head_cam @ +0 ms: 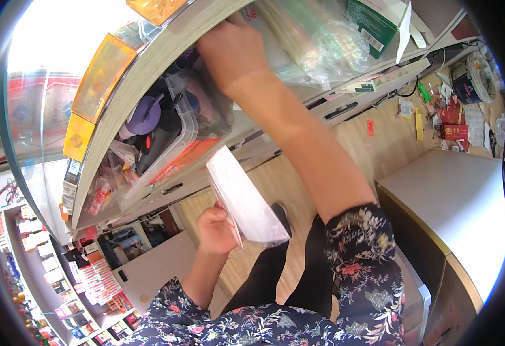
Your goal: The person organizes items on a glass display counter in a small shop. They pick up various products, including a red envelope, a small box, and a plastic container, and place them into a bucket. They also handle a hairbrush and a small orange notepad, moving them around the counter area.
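Observation:
My left hand [215, 229] grips the lower edge of a flat white packet [246, 201], thumb on its near side, its broad face slanting up to the right. My right hand [233, 47] reaches to the counter shelf at the top, under the curved wooden edge; its fingertips are hidden, so I cannot tell whether it holds anything. Left of my right wrist stands a clear plastic bin [185, 134] with a purple item [145, 114] and a black-handled item [159, 140] in it. Crumpled clear plastic bags [330, 47] lie to the right of that hand.
A green and white box [371, 28] lies on the shelf. Orange boxes [104, 78] line the counter's upper edge. A white-topped cabinet [442, 190] stands at right. Litter and a tub [468, 82] are on the wooden floor. Shelves of small packs [53, 277] fill the lower left.

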A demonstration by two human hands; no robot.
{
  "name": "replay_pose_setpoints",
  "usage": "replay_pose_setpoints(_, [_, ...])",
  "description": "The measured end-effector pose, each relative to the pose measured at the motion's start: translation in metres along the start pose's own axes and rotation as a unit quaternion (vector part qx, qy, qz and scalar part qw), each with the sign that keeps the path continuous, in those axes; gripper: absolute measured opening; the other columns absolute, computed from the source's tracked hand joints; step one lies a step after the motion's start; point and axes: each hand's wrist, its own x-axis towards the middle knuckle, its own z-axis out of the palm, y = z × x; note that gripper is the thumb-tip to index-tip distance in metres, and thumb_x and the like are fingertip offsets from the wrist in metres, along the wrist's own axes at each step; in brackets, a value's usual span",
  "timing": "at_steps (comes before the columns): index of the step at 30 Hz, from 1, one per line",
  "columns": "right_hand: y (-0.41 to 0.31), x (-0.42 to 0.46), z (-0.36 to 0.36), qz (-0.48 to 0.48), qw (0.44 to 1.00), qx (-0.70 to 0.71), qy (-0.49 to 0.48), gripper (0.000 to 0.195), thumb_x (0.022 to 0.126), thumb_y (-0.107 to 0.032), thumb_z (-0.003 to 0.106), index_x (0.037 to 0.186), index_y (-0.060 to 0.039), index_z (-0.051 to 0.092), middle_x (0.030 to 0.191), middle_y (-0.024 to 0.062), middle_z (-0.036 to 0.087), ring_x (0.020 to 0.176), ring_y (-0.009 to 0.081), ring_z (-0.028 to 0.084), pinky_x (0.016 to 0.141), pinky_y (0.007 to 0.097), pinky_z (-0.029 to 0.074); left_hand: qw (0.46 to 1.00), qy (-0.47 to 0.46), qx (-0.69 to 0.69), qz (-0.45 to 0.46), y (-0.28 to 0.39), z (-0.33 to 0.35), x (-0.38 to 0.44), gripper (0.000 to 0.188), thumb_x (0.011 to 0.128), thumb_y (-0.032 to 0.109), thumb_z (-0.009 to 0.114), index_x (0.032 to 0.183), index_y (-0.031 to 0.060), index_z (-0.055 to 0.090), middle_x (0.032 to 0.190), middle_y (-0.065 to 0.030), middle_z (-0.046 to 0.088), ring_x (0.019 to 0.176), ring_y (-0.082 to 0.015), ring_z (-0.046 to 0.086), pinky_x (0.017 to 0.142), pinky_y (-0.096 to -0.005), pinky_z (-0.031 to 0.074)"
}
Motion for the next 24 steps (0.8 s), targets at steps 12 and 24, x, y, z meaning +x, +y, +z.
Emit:
replay_pose_setpoints(12, [0.007,-0.062,-0.099,-0.061,0.972,0.144,0.177,0.029,0.062,-0.005,0.062,0.09,0.003,0.065,0.096,0.0108,0.064,0.089,0.0288,0.059,0.073,0.035,0.052,0.993,-0.116,-0.031,-0.016,0.01,0.021,0.029,0.045,0.065,0.016,0.06,0.11,0.0105,0.066,0.133,-0.0183,0.051,0.123,-0.0311,0.049,0.101,-0.049,0.042])
replay_pose_setpoints(24, [-0.014,-0.166,-0.157,-0.031,0.99,0.136,-0.029,0.027,0.059,-0.003,0.066,0.084,0.0069,0.064,0.098,0.0124,0.061,0.088,0.0274,0.06,0.063,0.0317,0.052,0.99,-0.127,-0.034,0.051,-0.002,0.037,0.038,0.061,0.066,0.021,0.066,0.125,0.0105,0.057,0.125,-0.0117,0.059,0.116,-0.0337,0.054,0.102,-0.0516,0.039])
